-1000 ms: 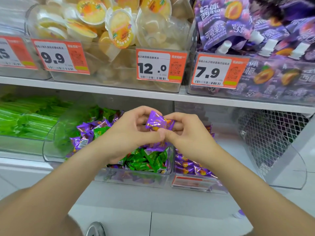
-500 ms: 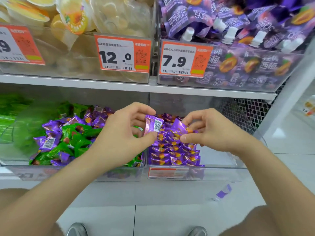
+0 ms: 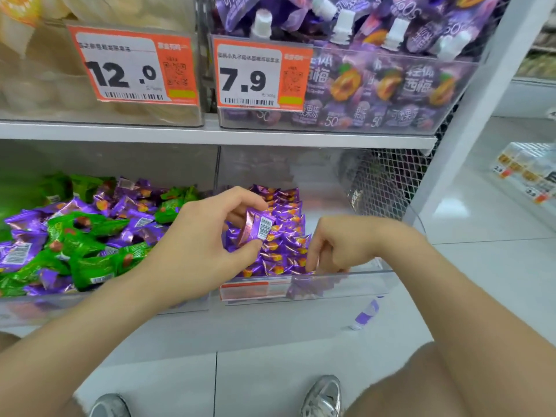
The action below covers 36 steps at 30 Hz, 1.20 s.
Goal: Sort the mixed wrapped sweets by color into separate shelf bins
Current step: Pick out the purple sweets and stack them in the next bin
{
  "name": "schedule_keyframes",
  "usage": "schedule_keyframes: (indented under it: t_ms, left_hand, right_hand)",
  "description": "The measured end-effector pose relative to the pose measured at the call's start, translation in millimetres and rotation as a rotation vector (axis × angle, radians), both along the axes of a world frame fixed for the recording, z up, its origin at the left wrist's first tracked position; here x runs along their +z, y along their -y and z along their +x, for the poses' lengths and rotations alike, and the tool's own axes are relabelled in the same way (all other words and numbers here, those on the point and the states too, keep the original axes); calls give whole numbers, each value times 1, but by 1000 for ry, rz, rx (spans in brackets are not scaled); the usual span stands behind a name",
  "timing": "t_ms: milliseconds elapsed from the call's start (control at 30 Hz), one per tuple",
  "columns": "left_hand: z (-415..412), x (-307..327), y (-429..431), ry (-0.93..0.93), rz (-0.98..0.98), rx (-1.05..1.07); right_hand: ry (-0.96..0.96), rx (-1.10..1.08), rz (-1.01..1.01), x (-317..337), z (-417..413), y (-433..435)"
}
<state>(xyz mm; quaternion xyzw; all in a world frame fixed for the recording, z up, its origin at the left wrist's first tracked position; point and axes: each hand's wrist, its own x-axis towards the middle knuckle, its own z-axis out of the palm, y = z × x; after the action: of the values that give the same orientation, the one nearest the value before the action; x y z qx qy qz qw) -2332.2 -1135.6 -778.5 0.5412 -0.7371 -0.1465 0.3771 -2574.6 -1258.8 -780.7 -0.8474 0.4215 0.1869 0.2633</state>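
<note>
The left clear bin holds a mixed heap of green sweets and purple sweets. In the right clear bin, purple sweets lie in neat rows. My left hand hovers over the divide between the bins and pinches one purple sweet, barcode side up. My right hand is down at the front of the right bin, its curled fingertips closing on a purple sweet at the end of the rows.
The shelf just above carries bins with price tags 12.0 and 7.9 and purple pouches. A wire mesh panel closes the right side. A purple item lies on the floor below, near my shoes.
My right hand has dropped from mid-air into the front of the right bin with its purple sweet. My left hand kept its sweet and shifted slightly right. The view moved right.
</note>
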Motion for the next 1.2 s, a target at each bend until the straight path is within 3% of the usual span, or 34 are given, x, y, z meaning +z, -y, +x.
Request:
schedule_keyframes:
  t_ms: [267, 500, 667, 767, 1033, 1200]
  left_hand:
    - [-1, -3, 1, 19, -9, -9]
    - [2, -4, 1, 33, -7, -16]
    - [2, -3, 2, 13, -11, -18]
    - [2, -3, 2, 23, -11, -20]
    - [1, -2, 2, 23, -12, -14]
    - [0, -3, 4, -86, 50, -12]
  right_hand:
    - [-79, -153, 106, -6, 12, 4]
    - [-39, -212, 122, -10, 16, 2]
    - [7, -386, 106, -1, 1, 7]
    - [14, -470, 197, -5, -1, 1]
    - [152, -462, 172, -24, 6, 10]
    - [106, -501, 163, -13, -1, 8]
